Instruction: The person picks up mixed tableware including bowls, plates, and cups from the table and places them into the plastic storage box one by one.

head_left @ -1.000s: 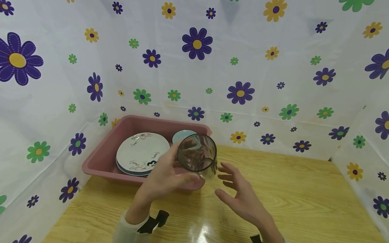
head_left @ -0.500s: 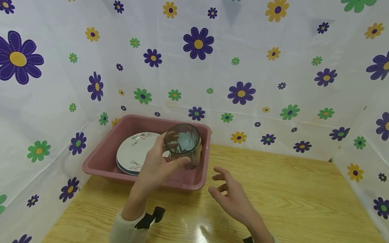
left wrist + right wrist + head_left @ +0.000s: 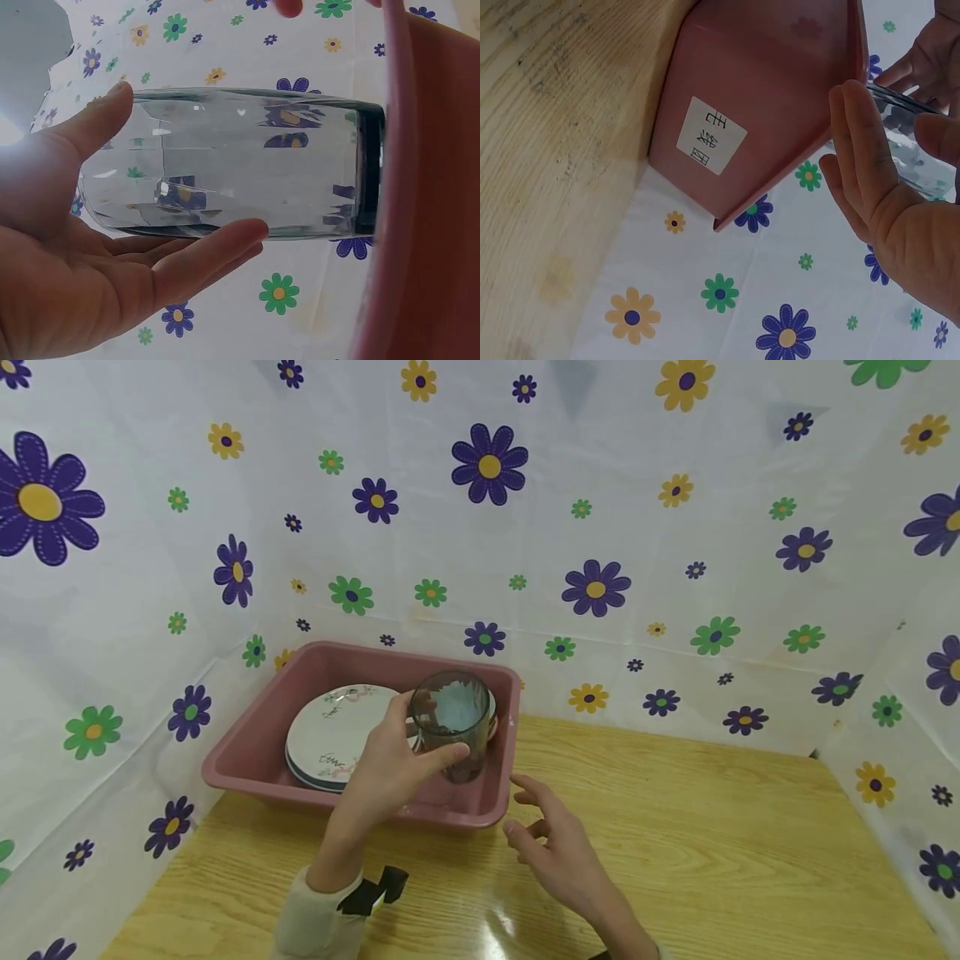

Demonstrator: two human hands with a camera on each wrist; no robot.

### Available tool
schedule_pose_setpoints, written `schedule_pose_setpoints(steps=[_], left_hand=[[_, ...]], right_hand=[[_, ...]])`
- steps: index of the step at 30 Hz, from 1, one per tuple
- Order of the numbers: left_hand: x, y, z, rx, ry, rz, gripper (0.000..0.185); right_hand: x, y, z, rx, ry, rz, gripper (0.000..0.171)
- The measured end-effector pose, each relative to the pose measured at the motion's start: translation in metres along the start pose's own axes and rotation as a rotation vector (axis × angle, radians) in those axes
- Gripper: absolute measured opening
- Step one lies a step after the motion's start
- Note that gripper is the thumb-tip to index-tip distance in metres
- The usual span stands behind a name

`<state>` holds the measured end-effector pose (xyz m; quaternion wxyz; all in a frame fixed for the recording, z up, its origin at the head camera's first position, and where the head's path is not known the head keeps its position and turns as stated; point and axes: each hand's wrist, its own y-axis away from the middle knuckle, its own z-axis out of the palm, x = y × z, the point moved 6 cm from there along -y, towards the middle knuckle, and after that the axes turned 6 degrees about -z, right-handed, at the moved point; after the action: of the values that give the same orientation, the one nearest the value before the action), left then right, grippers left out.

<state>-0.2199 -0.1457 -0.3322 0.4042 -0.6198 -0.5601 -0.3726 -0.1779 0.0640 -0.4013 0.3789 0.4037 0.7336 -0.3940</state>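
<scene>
A clear, smoky-tinted drinking glass [image 3: 465,739] stands upright in the grip of my left hand [image 3: 384,781], thumb on the near side. It is over the right end of a pink plastic basin [image 3: 247,785]. In the left wrist view the base of the glass [image 3: 225,165] meets the basin's rim line; whether it touches the basin floor is hidden. My right hand [image 3: 558,852] is by the basin's front right corner, fingers loosely bent, holding nothing. Inside the basin lie stacked white plates [image 3: 333,731] with a floral print. Light-blue ware shows through and behind the glass.
A wooden table [image 3: 697,835] carries the basin and stretches to the right. Flower-printed white sheeting [image 3: 645,527] encloses the back and sides. On the basin's end wall is a white label [image 3: 711,135] with handwritten characters.
My left hand has carried the glass leftward from beside the basin to over its right end, then slightly down. My right hand has parted from the glass and drifted left and down.
</scene>
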Motion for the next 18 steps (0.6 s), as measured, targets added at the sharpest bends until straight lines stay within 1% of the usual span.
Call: schedule_pose_setpoints(steps=[7,14,18], left_hand=[[-0.012,-0.008,0.010,-0.032,-0.049,-0.058,0.094],[-0.021,-0.014,0.018,-0.035,-0.099,-0.088,0.095],[-0.025,-0.017,0.022,-0.030,-0.115,-0.089,0.097]], right_hand=[[-0.001,0.001,0.002,0.004,0.006,-0.034,0.047],[-0.002,0.001,0.003,-0.005,0.024,-0.050,0.046],[-0.001,0.001,0.004,-0.014,0.041,-0.061,0.046]])
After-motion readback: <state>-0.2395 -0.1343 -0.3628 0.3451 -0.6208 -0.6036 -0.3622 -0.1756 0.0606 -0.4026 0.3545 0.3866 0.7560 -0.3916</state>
